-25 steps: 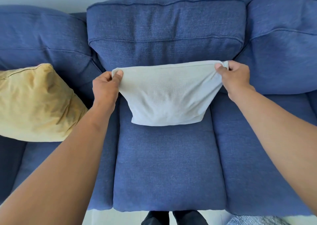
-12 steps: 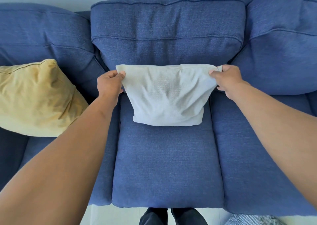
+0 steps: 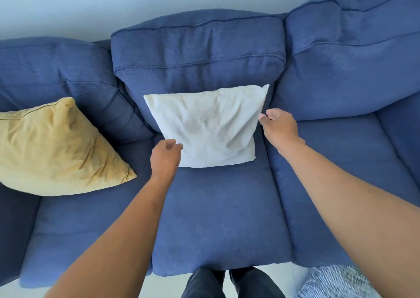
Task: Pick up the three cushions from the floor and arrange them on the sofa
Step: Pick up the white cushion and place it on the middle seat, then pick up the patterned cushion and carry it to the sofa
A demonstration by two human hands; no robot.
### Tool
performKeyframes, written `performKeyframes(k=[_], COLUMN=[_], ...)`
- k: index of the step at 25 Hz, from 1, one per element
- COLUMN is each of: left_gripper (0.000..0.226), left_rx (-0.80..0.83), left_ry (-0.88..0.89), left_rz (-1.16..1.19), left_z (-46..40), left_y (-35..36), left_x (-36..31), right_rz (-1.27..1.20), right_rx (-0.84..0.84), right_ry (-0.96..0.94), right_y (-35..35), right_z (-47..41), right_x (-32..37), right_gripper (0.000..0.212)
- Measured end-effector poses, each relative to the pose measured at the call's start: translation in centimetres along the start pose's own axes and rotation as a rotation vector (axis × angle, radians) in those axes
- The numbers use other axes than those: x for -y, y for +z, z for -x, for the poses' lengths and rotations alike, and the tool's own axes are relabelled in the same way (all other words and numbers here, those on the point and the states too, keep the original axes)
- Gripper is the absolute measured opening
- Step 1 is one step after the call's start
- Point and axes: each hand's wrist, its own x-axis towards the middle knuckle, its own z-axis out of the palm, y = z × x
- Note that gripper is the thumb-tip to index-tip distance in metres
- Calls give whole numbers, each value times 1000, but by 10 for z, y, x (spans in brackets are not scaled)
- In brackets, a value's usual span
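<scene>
Far left: yellow cushion point(image 3: 54, 147), crumpled, lying on the left seat of the blue sofa point(image 3: 218, 218) and leaning back against the left back pillow, one corner pointing toward the middle seat. Well apart from the white cushion.

Centre: white cushion point(image 3: 211, 127), propped upright on the middle seat, back resting against the middle back pillow, bottom edge on the seat fabric. Wrinkled, with a faint stain near the middle. Top right corner poking up higher than the left.

Left hand point(image 3: 166, 157) at the lower left corner of the white cushion, touching or just beside its edge; cannot tell which. Fingers point(image 3: 170, 143) loosely curled, tips near the thumb, nothing clamped between them.

Right hand point(image 3: 280, 127) just beside the right edge of the white cushion, roughly at mid-height. Fingers point(image 3: 264, 117) slightly apart and bent, tips at the fabric edge, holding nothing.

Bottom centre: dark trouser legs point(image 3: 227, 284) standing right against the front of the middle seat, on a pale floor point(image 3: 166, 286).

Bottom right corner: striped grey-and-white cushion point(image 3: 334, 281) lying on the floor beside the sofa front, partly hidden by the right forearm and cut off by the frame edge.
</scene>
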Motion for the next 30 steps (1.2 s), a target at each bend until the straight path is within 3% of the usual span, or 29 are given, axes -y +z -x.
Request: performKeyframes(k=[3, 6, 12, 19, 30], left_gripper=[43, 51, 65, 70, 73], left_rx=[146, 288, 513, 748, 1025], left_ry=[95, 219, 483, 722, 1148], left_rz=[-113, -193, -405, -616, -1050], left_z=[48, 86, 143, 232, 439], left_y=[19, 40, 72, 126, 293], left_x=[2, 5, 8, 20, 76], right_rz=[115, 236, 466, 354, 218], right_rx=[30, 19, -159, -340, -478], right_ry=[-39, -62, 24, 276, 576], right_y=[-13, -22, -52, -110, -216], right_z=[44, 85, 169, 273, 413], right_x=[-24, -54, -126, -207, -390], right_gripper=[55, 59, 68, 73, 73])
